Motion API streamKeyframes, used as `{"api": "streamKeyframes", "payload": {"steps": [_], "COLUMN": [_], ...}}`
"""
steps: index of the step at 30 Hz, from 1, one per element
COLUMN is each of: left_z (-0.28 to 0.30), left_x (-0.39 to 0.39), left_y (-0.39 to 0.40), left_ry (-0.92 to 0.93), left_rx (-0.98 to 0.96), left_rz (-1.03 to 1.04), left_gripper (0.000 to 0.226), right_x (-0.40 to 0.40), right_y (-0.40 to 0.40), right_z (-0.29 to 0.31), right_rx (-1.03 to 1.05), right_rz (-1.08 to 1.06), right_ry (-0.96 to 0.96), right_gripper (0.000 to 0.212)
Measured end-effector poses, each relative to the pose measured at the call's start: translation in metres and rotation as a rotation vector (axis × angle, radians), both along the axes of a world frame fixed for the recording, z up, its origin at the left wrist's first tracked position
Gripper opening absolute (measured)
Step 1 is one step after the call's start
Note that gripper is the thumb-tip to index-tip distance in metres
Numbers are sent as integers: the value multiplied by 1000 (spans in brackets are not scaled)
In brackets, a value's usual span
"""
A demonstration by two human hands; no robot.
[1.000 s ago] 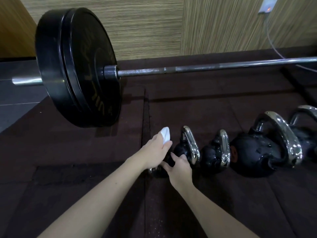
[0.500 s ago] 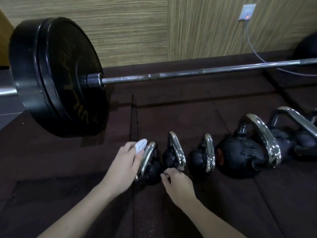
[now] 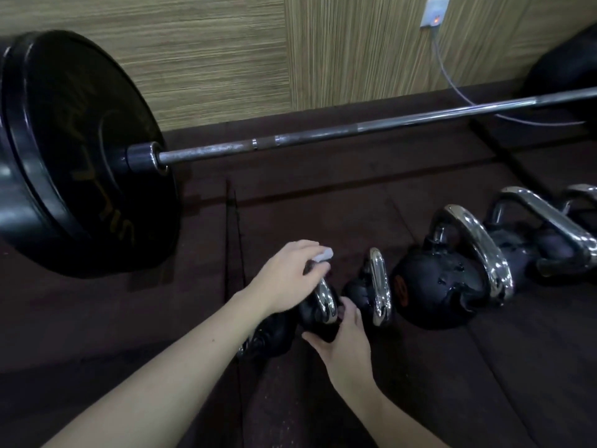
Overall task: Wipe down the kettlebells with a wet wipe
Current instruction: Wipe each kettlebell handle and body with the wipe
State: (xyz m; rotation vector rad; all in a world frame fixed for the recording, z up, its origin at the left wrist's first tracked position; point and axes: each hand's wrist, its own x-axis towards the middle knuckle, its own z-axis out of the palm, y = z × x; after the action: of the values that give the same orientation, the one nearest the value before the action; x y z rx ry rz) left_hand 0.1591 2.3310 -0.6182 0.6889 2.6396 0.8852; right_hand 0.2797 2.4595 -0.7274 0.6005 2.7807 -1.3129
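Observation:
Several black kettlebells with chrome handles stand in a row on the dark floor mat. My left hand pinches a white wet wipe and presses it on top of the chrome handle of the second small kettlebell. My right hand grips that kettlebell's black body from the near side. The leftmost small kettlebell is mostly hidden under my left forearm. To the right stand a third small kettlebell, a large kettlebell and another large one.
A loaded barbell lies behind the row, its big black plate at the left and its steel bar running right. A wood-panelled wall with a socket and a grey cable stands behind.
My left hand has moved the wipe from the leftmost kettlebell's handle to the second one's handle. My right hand has closed on the second kettlebell's body. The view has shifted right.

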Motion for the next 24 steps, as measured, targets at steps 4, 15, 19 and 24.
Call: {"api": "streamKeyframes", "payload": {"steps": [4, 15, 19, 24], "left_z": [4, -6, -1, -2], "left_x": [8, 43, 9, 13], "left_y": [-5, -24, -26, -26], "left_ry": [-28, 245, 235, 263], "left_rx": [-90, -258, -278, -301], "left_rz": [-116, -524, -335, -421], "left_gripper": [62, 62, 73, 72], "right_x": [5, -7, -7, -16], "right_y": [11, 34, 40, 34], "right_z": [-10, -1, -8, -19], "right_rx": [129, 193, 116, -105], "right_rz": [196, 312, 353, 347], "right_ry": [-5, -49, -45, -39], "right_gripper": [102, 81, 96, 100]}}
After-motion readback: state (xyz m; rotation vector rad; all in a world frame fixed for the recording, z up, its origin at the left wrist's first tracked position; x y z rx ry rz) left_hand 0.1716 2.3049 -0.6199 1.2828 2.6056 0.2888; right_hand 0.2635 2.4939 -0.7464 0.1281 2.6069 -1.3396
